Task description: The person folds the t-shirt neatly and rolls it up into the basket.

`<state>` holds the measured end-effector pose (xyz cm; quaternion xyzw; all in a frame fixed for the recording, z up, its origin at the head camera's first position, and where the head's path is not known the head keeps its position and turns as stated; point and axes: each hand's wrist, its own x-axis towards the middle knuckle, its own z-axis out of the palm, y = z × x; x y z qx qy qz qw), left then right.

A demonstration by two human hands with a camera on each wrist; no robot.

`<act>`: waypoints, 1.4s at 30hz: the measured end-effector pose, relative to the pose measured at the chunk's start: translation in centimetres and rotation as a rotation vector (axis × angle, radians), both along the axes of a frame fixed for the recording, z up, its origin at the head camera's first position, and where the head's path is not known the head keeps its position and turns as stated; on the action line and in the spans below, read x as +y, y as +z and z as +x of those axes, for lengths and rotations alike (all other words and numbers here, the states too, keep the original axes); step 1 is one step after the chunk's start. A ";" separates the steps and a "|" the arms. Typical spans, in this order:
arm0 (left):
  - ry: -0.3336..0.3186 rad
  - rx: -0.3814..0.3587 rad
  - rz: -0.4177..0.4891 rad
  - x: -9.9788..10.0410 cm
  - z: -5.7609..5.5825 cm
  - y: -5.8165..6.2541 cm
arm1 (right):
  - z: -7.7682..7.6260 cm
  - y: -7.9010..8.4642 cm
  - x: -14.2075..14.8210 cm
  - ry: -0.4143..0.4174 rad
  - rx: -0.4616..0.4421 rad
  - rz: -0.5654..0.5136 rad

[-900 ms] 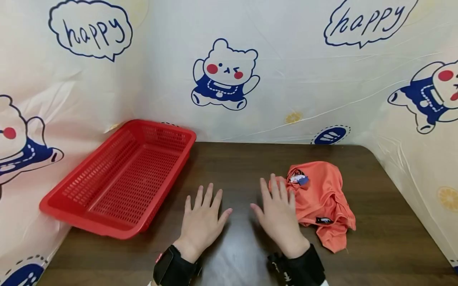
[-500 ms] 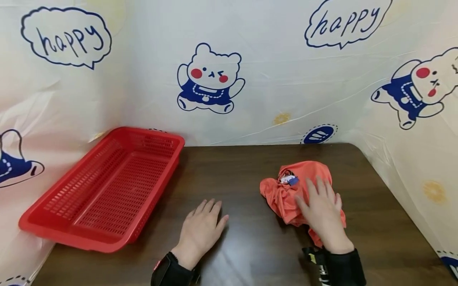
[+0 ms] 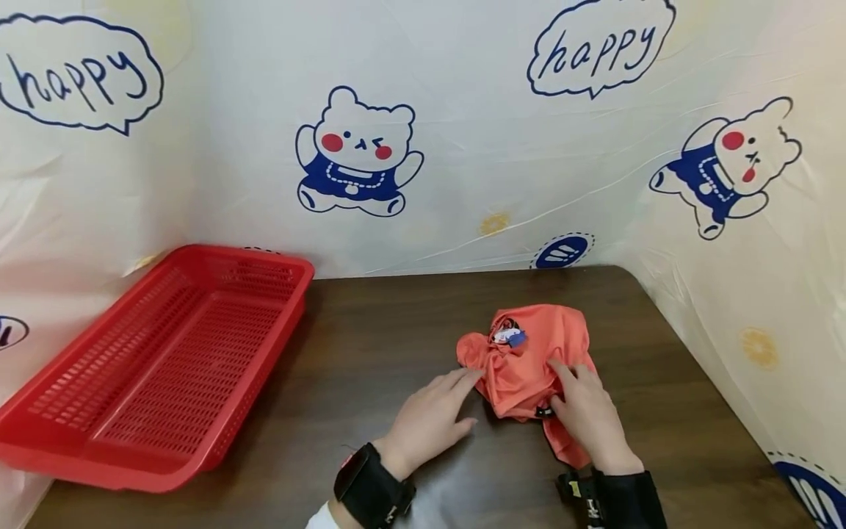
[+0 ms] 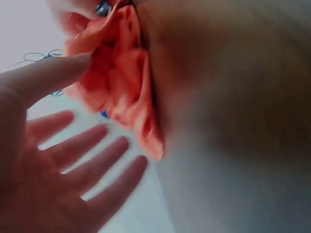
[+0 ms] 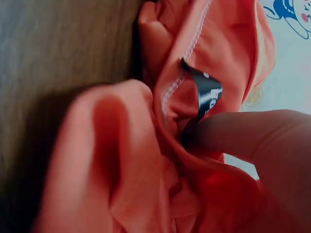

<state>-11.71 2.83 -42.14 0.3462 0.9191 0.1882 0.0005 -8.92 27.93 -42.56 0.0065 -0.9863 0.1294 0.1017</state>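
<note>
A crumpled coral-orange garment [image 3: 529, 356] lies bunched on the right half of the table, a small printed picture [image 3: 510, 335] showing on its upper left part. My right hand [image 3: 591, 417] is at its near right side, fingers bent over the cloth. In the right wrist view the thumb [image 5: 233, 132] pushes into a fold beside a black label [image 5: 208, 92] at the stitched seam, pinching the fabric. My left hand [image 3: 428, 419] reaches to the garment's left edge with fingertips right at the cloth. Its fingers [image 4: 92, 170] are extended and spread in the left wrist view.
A red perforated plastic basket [image 3: 299, 294] stands at the left of the brown table [image 3: 370, 345]. Behind and beside the table hangs a pale sheet [image 3: 456, 88] printed with bears and lettering. Both wrists wear black bands [image 3: 373, 485].
My right hand has gone rightward onto the garment and now pinches its near side. My left hand has moved right to the garment's left edge. The head view has turned to the right.
</note>
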 end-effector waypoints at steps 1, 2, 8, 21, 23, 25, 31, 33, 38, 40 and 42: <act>-0.004 -0.006 0.024 0.3 -0.1 -0.2 | 0.0 -0.1 -0.2 0.003 0.000 0.000; -0.006 -0.003 0.043 0.6 -0.2 -0.4 | 0.0 -0.3 -0.4 0.006 0.003 -0.001; 0.013 0.100 0.122 1.5 -1.2 -1.8 | 0.2 -0.5 -1.7 0.037 0.014 -0.056; 0.219 -0.141 0.615 -2.9 -0.3 2.8 | 1.7 3.2 -5.9 0.050 0.042 -0.229; 0.201 -0.157 0.699 -3.5 0.3 3.8 | 2.0 4.4 -7.0 0.069 0.127 -0.252; 0.187 -0.153 0.740 -3.9 0.8 4.7 | 2.3 5.5 -8.2 0.127 0.211 -0.271; 0.163 -0.108 0.743 -4.2 2.1 6.2 | 2.5 8.2 -11.6 0.343 0.315 -0.260; 0.171 -0.073 0.748 -4.2 2.3 6.3 | 2.4 8.5 -12.5 0.383 0.300 -0.194; 0.173 -0.061 0.820 -4.3 3.0 5.7 | 2.2 8.1 -14.1 0.383 0.282 -0.109; 0.168 -0.131 0.870 -4.4 3.3 5.3 | 2.2 7.9 -14.4 0.360 0.285 -0.153; 0.162 -0.234 0.929 -4.6 3.6 4.8 | 2.4 7.8 -14.6 0.346 0.270 -0.232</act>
